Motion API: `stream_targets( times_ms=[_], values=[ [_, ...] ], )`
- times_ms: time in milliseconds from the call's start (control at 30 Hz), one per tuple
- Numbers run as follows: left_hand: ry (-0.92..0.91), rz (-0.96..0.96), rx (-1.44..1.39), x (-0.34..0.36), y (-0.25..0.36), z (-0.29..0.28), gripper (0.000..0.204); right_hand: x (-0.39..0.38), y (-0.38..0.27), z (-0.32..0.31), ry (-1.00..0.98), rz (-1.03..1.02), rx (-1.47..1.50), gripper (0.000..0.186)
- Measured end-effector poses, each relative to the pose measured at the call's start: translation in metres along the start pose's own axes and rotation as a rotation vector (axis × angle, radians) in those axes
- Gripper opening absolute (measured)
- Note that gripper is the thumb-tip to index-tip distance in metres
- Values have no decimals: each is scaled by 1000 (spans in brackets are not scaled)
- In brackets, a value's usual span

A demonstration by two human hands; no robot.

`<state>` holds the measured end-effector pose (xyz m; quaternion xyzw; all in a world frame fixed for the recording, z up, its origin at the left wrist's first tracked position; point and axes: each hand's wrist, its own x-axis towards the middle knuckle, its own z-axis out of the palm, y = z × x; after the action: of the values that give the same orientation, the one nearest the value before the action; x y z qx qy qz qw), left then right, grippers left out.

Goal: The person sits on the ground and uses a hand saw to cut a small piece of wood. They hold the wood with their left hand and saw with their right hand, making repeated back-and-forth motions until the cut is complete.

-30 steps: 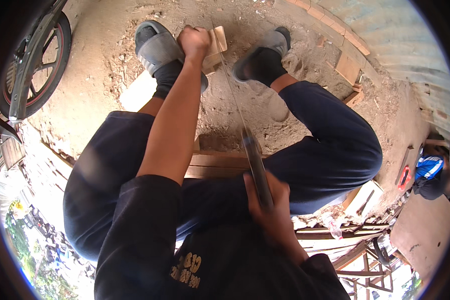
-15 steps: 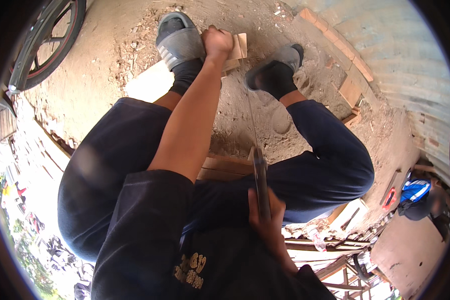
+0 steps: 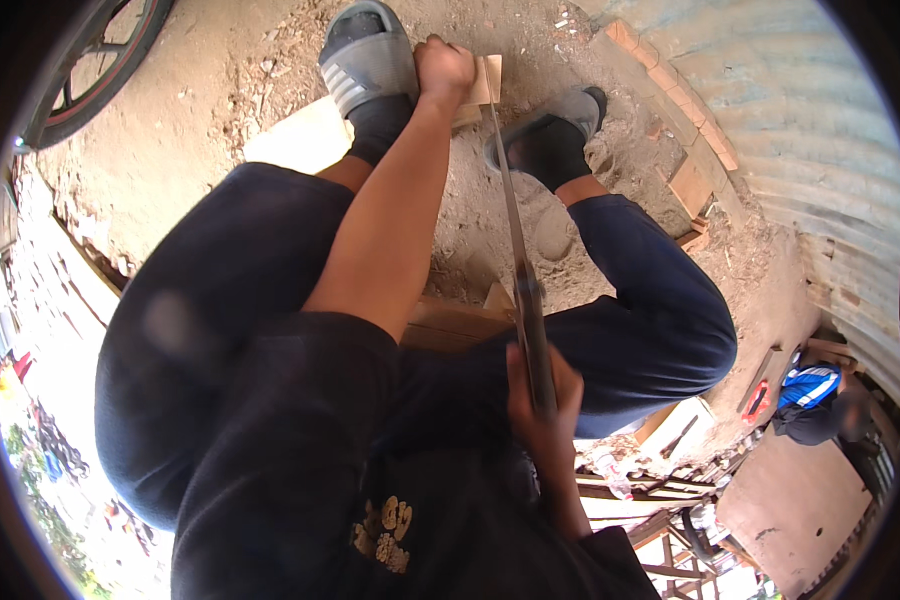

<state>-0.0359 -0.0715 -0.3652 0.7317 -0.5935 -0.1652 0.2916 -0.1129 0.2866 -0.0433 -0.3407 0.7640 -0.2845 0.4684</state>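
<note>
My left hand (image 3: 445,70) is wrapped on a small pale wooden board (image 3: 490,75), beside my left foot in a grey sandal (image 3: 368,62). My right hand (image 3: 545,395) grips the dark handle of a long saw (image 3: 510,205), low in the middle of the view. The thin blade runs from the handle up to the board's right part; I cannot tell whether its teeth touch the wood. My right foot (image 3: 555,140), also sandalled, rests on the dirt. A brown plank (image 3: 450,320) lies between my legs.
A black wheel with a red rim (image 3: 135,60) is at top left. A corrugated metal wall (image 3: 830,150) curves along the right, with wood-coloured blocks (image 3: 675,90) at its foot. Another person in blue and black (image 3: 808,395) is at lower right, near a brown panel (image 3: 790,510).
The saw and my right hand have moved forward since half a second ago, with the blade reaching further up past the board. The whole view has also shifted slightly.
</note>
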Motion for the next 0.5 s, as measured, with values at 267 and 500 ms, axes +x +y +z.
stream_targets(
  times_ms=[267,500],
  values=[
    [80,37,23,4,-2,11,31,-14,6,4,33,-122,-130,20],
    [78,-19,100,9,-14,5,31,-17,10,6,19,-115,-157,16]
  ],
)
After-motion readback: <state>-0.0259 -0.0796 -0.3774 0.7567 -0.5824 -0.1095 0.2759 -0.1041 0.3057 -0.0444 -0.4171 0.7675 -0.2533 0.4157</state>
